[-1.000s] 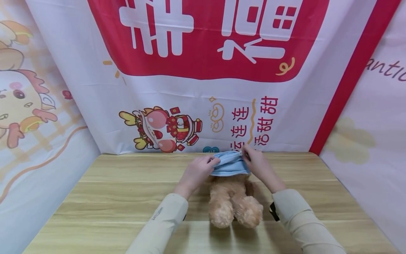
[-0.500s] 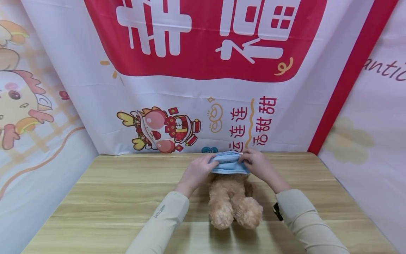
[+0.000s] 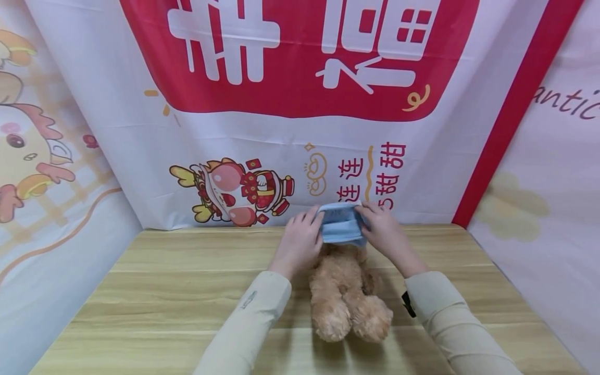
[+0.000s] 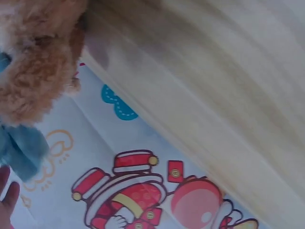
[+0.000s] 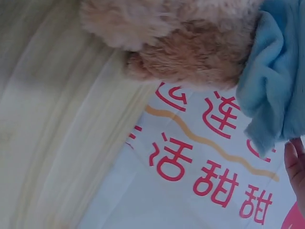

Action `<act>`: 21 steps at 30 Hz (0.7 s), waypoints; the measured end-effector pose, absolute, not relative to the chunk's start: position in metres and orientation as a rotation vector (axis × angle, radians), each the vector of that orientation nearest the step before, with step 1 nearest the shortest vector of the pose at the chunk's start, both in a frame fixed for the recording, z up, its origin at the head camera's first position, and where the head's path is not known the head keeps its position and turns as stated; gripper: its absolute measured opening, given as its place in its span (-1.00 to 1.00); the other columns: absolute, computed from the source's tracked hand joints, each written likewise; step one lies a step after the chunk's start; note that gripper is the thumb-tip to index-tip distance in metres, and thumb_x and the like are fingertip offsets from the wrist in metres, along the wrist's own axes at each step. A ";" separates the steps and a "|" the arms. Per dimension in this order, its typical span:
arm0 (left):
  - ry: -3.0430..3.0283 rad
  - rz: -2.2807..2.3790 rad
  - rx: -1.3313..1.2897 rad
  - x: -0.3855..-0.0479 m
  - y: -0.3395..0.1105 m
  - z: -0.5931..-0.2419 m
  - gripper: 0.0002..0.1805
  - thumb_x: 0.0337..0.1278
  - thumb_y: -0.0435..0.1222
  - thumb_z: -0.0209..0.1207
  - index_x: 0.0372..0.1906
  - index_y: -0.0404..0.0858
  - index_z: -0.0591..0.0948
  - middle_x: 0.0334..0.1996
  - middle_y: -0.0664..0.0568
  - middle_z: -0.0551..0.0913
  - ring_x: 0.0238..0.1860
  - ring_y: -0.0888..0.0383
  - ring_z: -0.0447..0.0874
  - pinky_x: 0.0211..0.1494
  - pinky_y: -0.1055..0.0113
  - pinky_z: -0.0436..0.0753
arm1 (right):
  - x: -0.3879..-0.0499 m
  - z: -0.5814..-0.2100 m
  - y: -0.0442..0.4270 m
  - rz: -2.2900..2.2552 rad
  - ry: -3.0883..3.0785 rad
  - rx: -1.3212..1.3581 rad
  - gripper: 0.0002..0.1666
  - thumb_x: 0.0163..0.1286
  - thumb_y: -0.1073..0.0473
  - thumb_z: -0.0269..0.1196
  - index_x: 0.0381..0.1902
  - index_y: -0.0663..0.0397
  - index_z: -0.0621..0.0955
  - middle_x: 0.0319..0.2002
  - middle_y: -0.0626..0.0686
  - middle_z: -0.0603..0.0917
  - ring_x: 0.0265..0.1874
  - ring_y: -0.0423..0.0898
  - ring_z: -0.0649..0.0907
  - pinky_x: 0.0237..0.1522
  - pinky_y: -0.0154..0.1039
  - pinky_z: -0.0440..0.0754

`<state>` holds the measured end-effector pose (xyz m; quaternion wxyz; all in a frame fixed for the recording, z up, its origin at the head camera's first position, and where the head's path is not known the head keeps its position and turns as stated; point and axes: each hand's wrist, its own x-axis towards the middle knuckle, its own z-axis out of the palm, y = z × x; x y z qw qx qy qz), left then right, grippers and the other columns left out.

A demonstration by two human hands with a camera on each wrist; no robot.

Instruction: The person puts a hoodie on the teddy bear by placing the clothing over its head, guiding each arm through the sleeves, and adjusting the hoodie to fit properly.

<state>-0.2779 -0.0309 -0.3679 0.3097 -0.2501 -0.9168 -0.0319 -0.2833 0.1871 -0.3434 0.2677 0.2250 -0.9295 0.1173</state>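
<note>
A light-brown plush toy (image 3: 339, 281) lies on the table, its two legs toward the near edge in the head view. Soft light-blue cloth (image 3: 342, 225), perhaps a small garment, covers its upper end, so the head is hidden there. My left hand (image 3: 300, 242) grips the cloth's left side, and my right hand (image 3: 385, 234) pinches the right side near its upper edge. Fluffy fur (image 4: 33, 86) and hanging blue fabric (image 4: 24, 150) appear at the left wrist view's edge. Folds of the cloth (image 5: 274, 76) hang beside the plush in the right wrist view, fingers touching its lower edge.
The wood-grain table (image 3: 154, 291) extends to both sides of the plush. Behind it hangs a white and red printed cloth backdrop (image 3: 290, 130), close to the hands. Printed side panels (image 3: 539, 208) stand at left and right.
Both hands have moved up and away toward the backdrop, raising the blue cloth's upper edge with them. The plush's legs have shifted slightly toward the near edge and right.
</note>
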 end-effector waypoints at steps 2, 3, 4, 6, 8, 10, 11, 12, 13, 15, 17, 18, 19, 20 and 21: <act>-2.381 -0.041 -0.621 -0.280 -0.026 -0.363 -0.52 0.22 -0.23 0.18 0.25 -0.19 0.47 0.31 -0.03 0.42 0.10 0.00 0.55 0.15 0.14 0.56 | -0.284 -0.340 0.185 0.295 -2.435 0.584 -0.49 0.18 0.29 0.33 0.13 0.26 0.56 0.13 0.29 0.57 0.00 0.27 0.57 0.03 0.11 0.56; -2.353 -0.016 -0.598 -0.281 -0.024 -0.361 -0.52 0.21 -0.27 0.19 0.25 -0.18 0.47 0.31 -0.03 0.41 0.09 0.00 0.55 0.13 0.16 0.58 | -0.285 -0.339 0.184 0.291 -2.397 0.573 -0.48 0.19 0.29 0.32 0.13 0.27 0.55 0.13 0.29 0.56 -0.02 0.27 0.58 0.01 0.11 0.57; -2.326 0.001 -0.574 -0.282 -0.021 -0.360 -0.52 0.19 -0.32 0.20 0.24 -0.18 0.48 0.32 -0.03 0.41 0.07 0.01 0.56 0.11 0.17 0.59 | -0.285 -0.338 0.183 0.289 -2.361 0.560 -0.48 0.20 0.29 0.32 0.14 0.29 0.54 0.14 0.30 0.56 -0.03 0.26 0.59 -0.01 0.09 0.59; -2.277 0.033 -0.529 -0.284 -0.016 -0.358 -0.50 0.14 -0.40 0.20 0.23 -0.17 0.49 0.32 -0.03 0.40 0.03 0.02 0.56 0.04 0.20 0.62 | -0.286 -0.338 0.181 0.298 -2.302 0.535 -0.48 0.22 0.30 0.31 0.15 0.30 0.52 0.14 0.30 0.54 -0.11 0.25 0.63 -0.10 0.06 0.63; -2.261 0.059 -0.495 -0.285 -0.011 -0.357 -0.48 0.12 -0.43 0.20 0.23 -0.16 0.49 0.33 -0.02 0.38 0.01 0.03 0.56 -0.01 0.23 0.64 | -0.287 -0.341 0.179 0.311 -2.275 0.506 -0.48 0.25 0.28 0.29 0.16 0.30 0.50 0.16 0.29 0.53 -0.25 0.21 0.67 -0.24 0.03 0.67; -2.282 0.064 -0.490 -0.285 -0.007 -0.360 -0.45 0.08 -0.46 0.22 0.24 -0.18 0.48 0.33 -0.03 0.38 -0.01 0.03 0.55 -0.05 0.25 0.65 | -0.287 -0.346 0.179 0.336 -2.278 0.479 -0.49 0.27 0.28 0.28 0.17 0.30 0.49 0.17 0.30 0.52 -0.40 0.19 0.67 -0.38 0.02 0.66; -2.300 0.062 -0.491 -0.285 -0.004 -0.362 -0.43 0.07 -0.47 0.22 0.25 -0.19 0.47 0.33 -0.04 0.38 -0.02 0.02 0.55 -0.07 0.26 0.65 | -0.287 -0.350 0.179 0.356 -2.294 0.469 -0.50 0.28 0.28 0.27 0.17 0.30 0.49 0.16 0.30 0.51 -0.45 0.18 0.66 -0.41 0.01 0.65; -2.325 0.056 -0.494 -0.284 -0.002 -0.365 -0.42 0.07 -0.47 0.22 0.25 -0.20 0.46 0.33 -0.05 0.38 -0.03 0.02 0.55 -0.10 0.26 0.65 | -0.287 -0.354 0.179 0.379 -2.315 0.460 -0.51 0.28 0.28 0.26 0.17 0.30 0.49 0.16 0.30 0.51 -0.44 0.18 0.66 -0.40 0.01 0.66; -2.352 0.041 -0.498 -0.283 -0.001 -0.369 -0.41 0.06 -0.48 0.22 0.26 -0.21 0.45 0.33 -0.06 0.37 -0.03 0.01 0.55 -0.12 0.27 0.65 | -0.286 -0.358 0.180 0.414 -2.343 0.453 -0.52 0.30 0.29 0.24 0.17 0.31 0.49 0.16 0.31 0.50 -0.39 0.19 0.67 -0.35 0.02 0.67; -2.397 0.017 -0.502 -0.282 0.002 -0.375 -0.40 0.05 -0.49 0.21 0.27 -0.21 0.44 0.33 -0.07 0.37 -0.04 0.00 0.55 -0.15 0.29 0.65 | -0.285 -0.365 0.180 0.473 -2.416 0.436 -0.53 0.31 0.31 0.20 0.17 0.33 0.47 0.16 0.34 0.48 -0.21 0.23 0.67 -0.22 0.04 0.67; -2.413 0.014 -0.495 -0.281 0.004 -0.382 -0.42 0.06 -0.48 0.19 0.26 -0.20 0.44 0.32 -0.06 0.39 -0.04 0.01 0.55 -0.17 0.30 0.65 | -0.285 -0.372 0.181 0.517 -2.490 0.411 -0.55 0.34 0.33 0.16 0.18 0.34 0.45 0.15 0.35 0.46 -0.06 0.25 0.63 -0.12 0.06 0.65; -2.418 0.025 -0.492 -0.281 0.004 -0.385 -0.43 0.08 -0.48 0.18 0.26 -0.19 0.44 0.32 -0.05 0.39 -0.05 0.02 0.54 -0.18 0.31 0.65 | -0.285 -0.376 0.181 0.526 -2.524 0.399 -0.55 0.34 0.33 0.15 0.17 0.35 0.43 0.15 0.36 0.45 0.00 0.25 0.60 -0.08 0.07 0.64; -2.416 0.040 -0.486 -0.281 0.004 -0.388 -0.45 0.10 -0.47 0.16 0.25 -0.17 0.45 0.31 -0.03 0.40 -0.07 0.03 0.54 -0.20 0.32 0.64 | -0.285 -0.379 0.181 0.526 -2.552 0.385 -0.55 0.34 0.33 0.14 0.17 0.35 0.42 0.14 0.36 0.45 -0.01 0.25 0.60 -0.10 0.07 0.64; -2.413 0.051 -0.480 -0.281 0.004 -0.390 -0.47 0.11 -0.46 0.15 0.24 -0.16 0.46 0.30 -0.02 0.40 -0.08 0.03 0.53 -0.22 0.32 0.63 | -0.285 -0.382 0.180 0.523 -2.574 0.376 -0.55 0.34 0.33 0.13 0.18 0.35 0.41 0.12 0.35 0.45 -0.03 0.24 0.59 -0.11 0.07 0.63; -2.413 0.065 -0.474 -0.281 0.003 -0.393 -0.49 0.14 -0.45 0.13 0.24 -0.15 0.46 0.30 -0.01 0.41 -0.10 0.03 0.53 -0.26 0.32 0.63 | -0.285 -0.385 0.180 0.520 -2.582 0.373 -0.55 0.33 0.33 0.13 0.17 0.34 0.41 0.11 0.34 0.46 -0.07 0.23 0.60 -0.16 0.06 0.64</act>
